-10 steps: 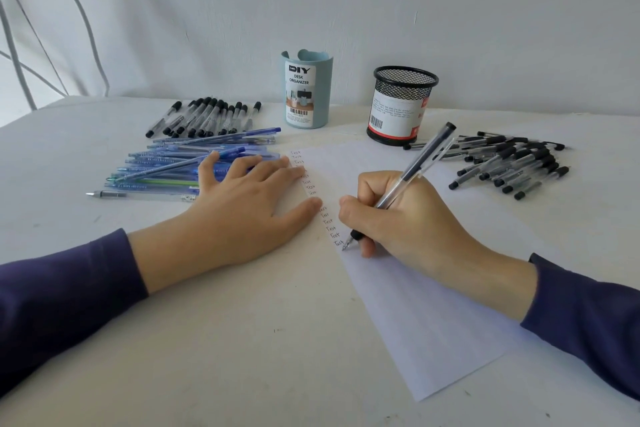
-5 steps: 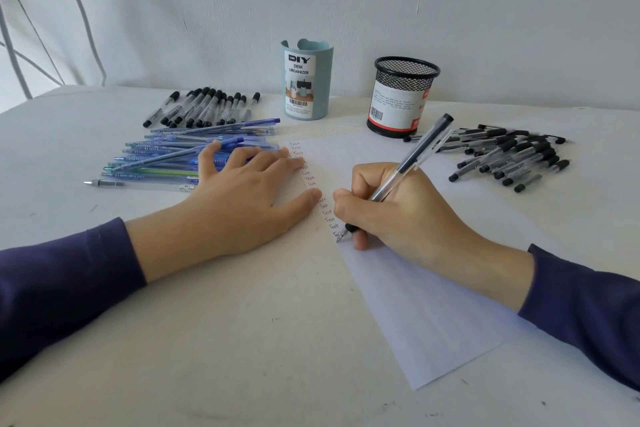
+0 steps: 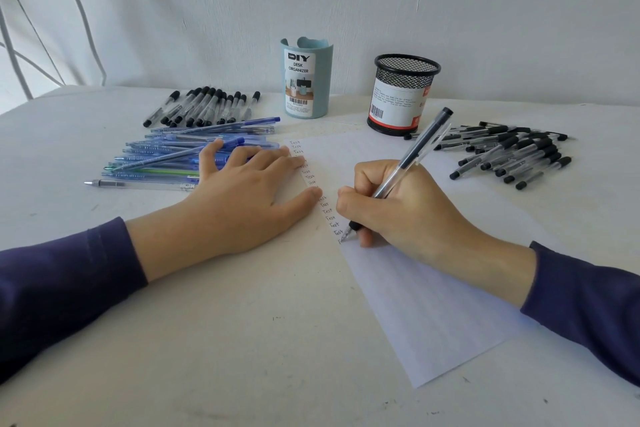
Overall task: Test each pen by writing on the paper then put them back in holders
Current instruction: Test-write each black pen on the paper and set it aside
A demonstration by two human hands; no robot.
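Pen (image 3: 415, 150): held in your right hand (image 3: 398, 208), over the paper (image 3: 433, 305). Its long axis is tilted. The tip is down, toward you and to the left. The dark rear end is up, away and to the right, aimed roughly at the mesh holder (image 3: 401, 94). The tip touches the paper at its left margin, just under the last word of the "Test" column (image 3: 327, 210). A faint stroke shows at the tip.

Grip: your right-hand fingers curl tight round the lower barrel, with thumb and forefinger pinching just above the black collar. The heel of the hand rests on the paper.

Left hand (image 3: 249, 191): flat, fingers straight and spread, holding nothing. The palm is on the desk (image 3: 242, 340). The thumb and forefinger tips are at the paper's left edge, and the little finger lies over the blue pens (image 3: 162, 158).

Elsewhere:
- 1 row of black-capped pens (image 3: 204, 107) lies behind the blue pens.
- 1 looser heap of black pens (image 3: 512, 152) lies right of the paper.
- The blue holder (image 3: 306, 80) and the mesh holder stand upright at the back, near each other but not touching.

Against 0.5 s ago: the pen's tilt, its tip position and both hands are unchanged.
Against 1 s ago: the whole scene sits slightly higher in view, and the pen has the same tilt and the same grip.
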